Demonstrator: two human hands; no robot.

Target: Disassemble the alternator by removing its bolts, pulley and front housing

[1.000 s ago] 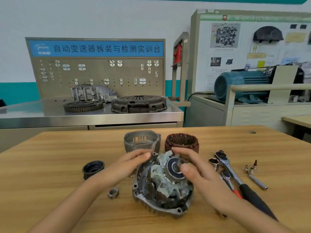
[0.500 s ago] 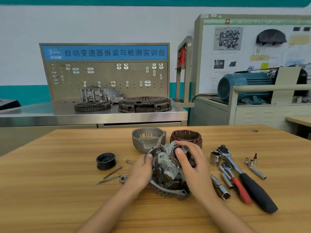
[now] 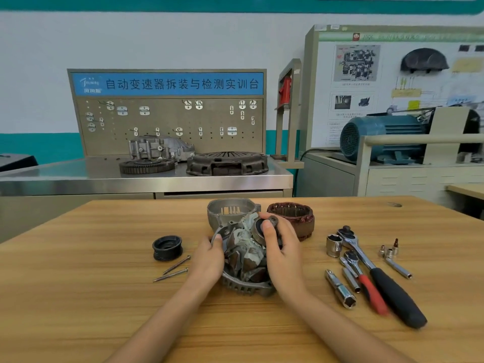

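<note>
Since a second ago the rotor-and-housing assembly [image 3: 243,258] has tipped up from lying flat to standing on its edge, shaft end swung away from the person; both hands have closed in around it. Likely meaning: rotor is being worked free of the front housing [image 3: 246,285], the last joined pair.

Left hand [image 3: 209,254]: fingers curled over the housing rim, gripping. Right hand [image 3: 281,248]: wrapped round the rotor's far side, thumb pressed on the bearing end beside the shaft tip.

Assembly sits between the hands, on the table [image 3: 78,297]. Grey finned housing at the bottom, dull brown claw poles above, pale patches on them.

Beyond the hands: rear housing [image 3: 230,210], stator [image 3: 296,218]. Left of the left hand: pulley [image 3: 167,247], two long bolts [image 3: 174,269]. Right of the right hand: ratchets [image 3: 377,273] and sockets.
</note>
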